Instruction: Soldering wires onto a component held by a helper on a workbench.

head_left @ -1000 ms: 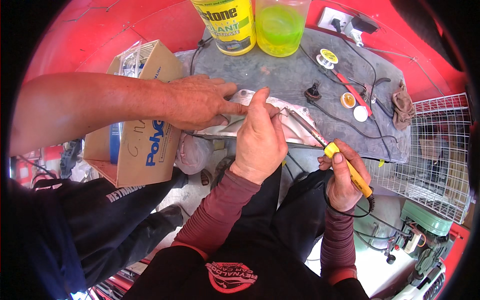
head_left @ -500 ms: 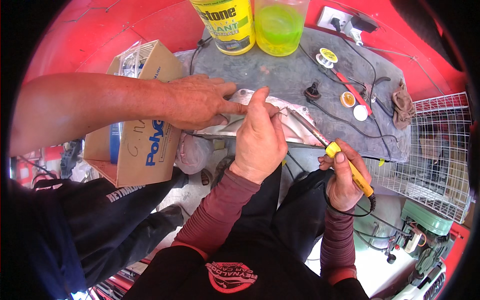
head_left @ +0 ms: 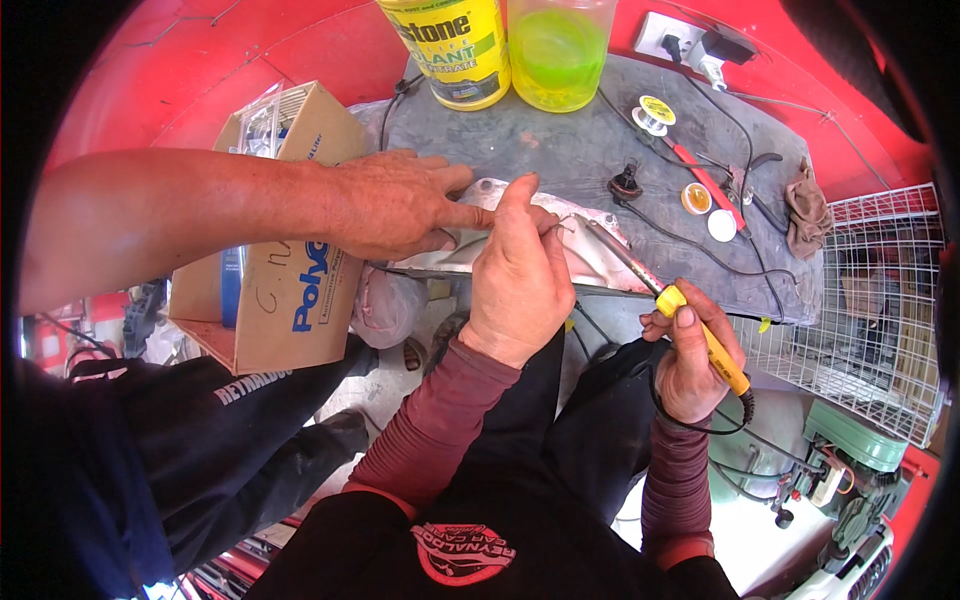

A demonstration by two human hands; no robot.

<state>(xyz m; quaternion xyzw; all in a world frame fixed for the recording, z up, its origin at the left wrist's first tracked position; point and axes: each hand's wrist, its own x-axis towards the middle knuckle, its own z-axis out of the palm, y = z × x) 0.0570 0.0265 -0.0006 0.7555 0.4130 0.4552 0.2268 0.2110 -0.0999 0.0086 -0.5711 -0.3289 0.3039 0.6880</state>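
Along the near edge of the worktop (head_left: 535,145): one white part (head_left: 596,262), long and curved, its middle covered by hands. On the white part: left hand (head_left: 522,280), thumb raised, fingers curled; a fine wire (head_left: 567,228) shows at its fingertips, though whether the grip pinches it cannot be told. Right of the white part, toward the person: right hand (head_left: 688,372), grip closed round the yellow handle of one soldering iron (head_left: 671,299), its metal shaft slanting up over the white part's right end, tip just beside the wire and apart from it; contact with the surface beneath cannot be made out. Over the white part's left end: a co-worker's hand (head_left: 395,205), laid palm down, index finger running to the left hand. Left of the white part: one open carton (head_left: 265,325), brown. Beyond it: one yellow jug (head_left: 458,60); one clear tub (head_left: 560,60) of green liquid, beside the jug. Right of it, nearest first: one black socket (head_left: 625,182) on a cable; one round tin (head_left: 695,199), amber contents; one white lid (head_left: 721,227), near the tin; one red bar (head_left: 692,155); one brown cloth (head_left: 806,212). Beyond and right: one spool (head_left: 653,116). Far right: one wire basket (head_left: 860,310).
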